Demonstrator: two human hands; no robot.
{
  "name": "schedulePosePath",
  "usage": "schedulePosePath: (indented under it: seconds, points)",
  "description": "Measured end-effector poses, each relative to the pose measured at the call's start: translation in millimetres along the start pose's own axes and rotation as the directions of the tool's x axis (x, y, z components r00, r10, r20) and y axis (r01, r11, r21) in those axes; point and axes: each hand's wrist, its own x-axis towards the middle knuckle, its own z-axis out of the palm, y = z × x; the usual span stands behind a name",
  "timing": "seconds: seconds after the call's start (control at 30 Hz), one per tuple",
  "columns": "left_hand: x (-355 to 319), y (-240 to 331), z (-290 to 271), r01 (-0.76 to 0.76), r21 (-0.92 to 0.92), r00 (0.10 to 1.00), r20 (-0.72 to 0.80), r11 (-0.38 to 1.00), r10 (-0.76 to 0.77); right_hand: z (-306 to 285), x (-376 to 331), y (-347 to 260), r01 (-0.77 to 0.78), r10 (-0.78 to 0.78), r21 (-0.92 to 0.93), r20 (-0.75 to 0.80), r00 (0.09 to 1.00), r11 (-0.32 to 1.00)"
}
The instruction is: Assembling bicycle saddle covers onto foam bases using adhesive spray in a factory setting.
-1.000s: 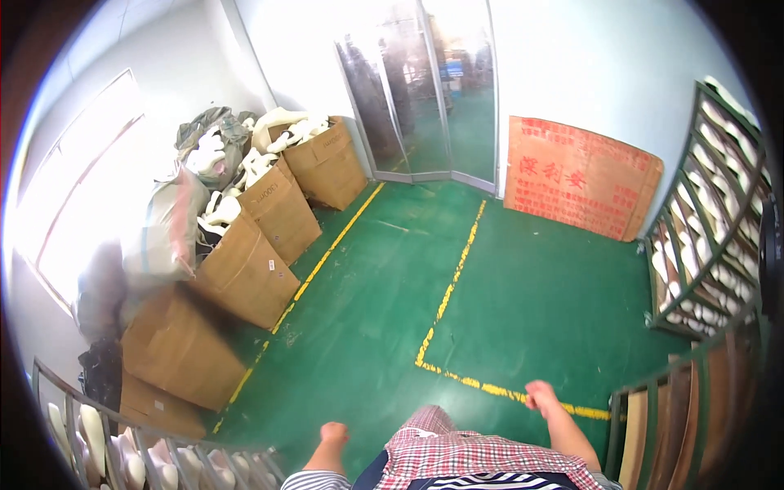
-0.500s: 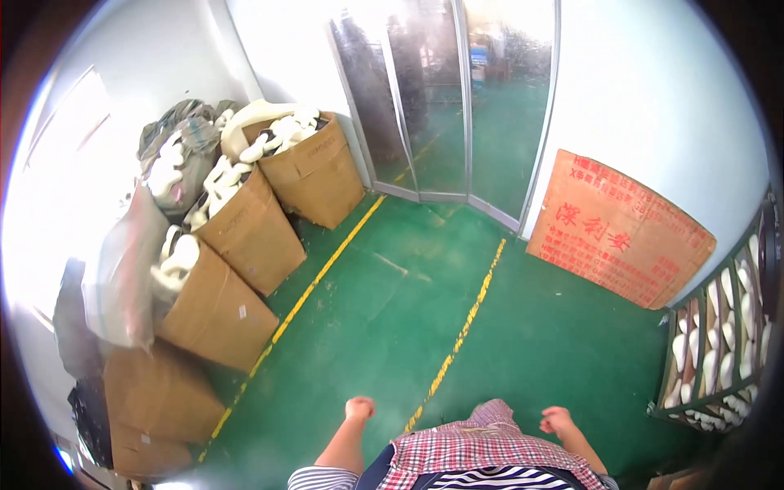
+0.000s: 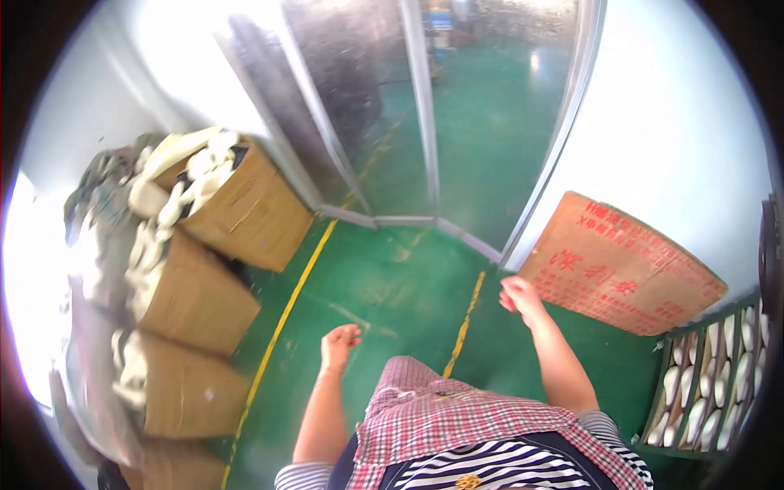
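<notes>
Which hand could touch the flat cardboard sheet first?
Probably the right hand. It is raised, empty, and close beside the cardboard sheet leaning on the wall. The left hand hangs lower over the green floor, farther from it.

Both my hands empty over the green floor, nearest thing a leaning cardboard sheet.

My left hand [image 3: 339,343] hangs loosely curled, fingers bent in, holding nothing, above the green floor [image 3: 384,286] between the two yellow lines — my right hand [image 3: 520,298] is raised further forward, fingers half-closed, also empty. Just beside my right hand stands a flat brown cardboard sheet [image 3: 621,265] with red print, tilted back against the white wall, its lower edge on the floor; I cannot tell whether my fingers touch it.
</notes>
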Motion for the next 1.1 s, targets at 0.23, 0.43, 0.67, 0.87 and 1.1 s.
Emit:
schedulePosePath:
  seconds: [0.23,0.43,0.67,0.87,1.1]
  points:
    - [247,165,107,-0.072,-0.093,0.95,0.298,0.993,0.097,116,247,-227,0.391,-0.379,-0.044,0.163,0.911,0.92]
    - [420,303,282,-0.291,-0.052,0.671,0.701,0.955,0.243,126,408,-283,0.486,-0.397,-0.313,0.307,0.865,0.816]
    - [571,371,335,-0.583,0.109,0.765,0.407,0.805,0.499,50,497,-328,0.565,-0.763,-0.642,-0.049,0.644,0.518]
    - [723,403,260,-0.612,0.32,0.697,-0.213,0.723,0.685,-59,548,-409,0.073,-0.902,-0.918,-0.365,0.232,0.39]
    - [861,452,268,-0.149,0.83,0.467,-0.421,0.538,0.778,-139,604,-450,-0.418,-0.806,-0.842,-0.491,0.331,0.341]
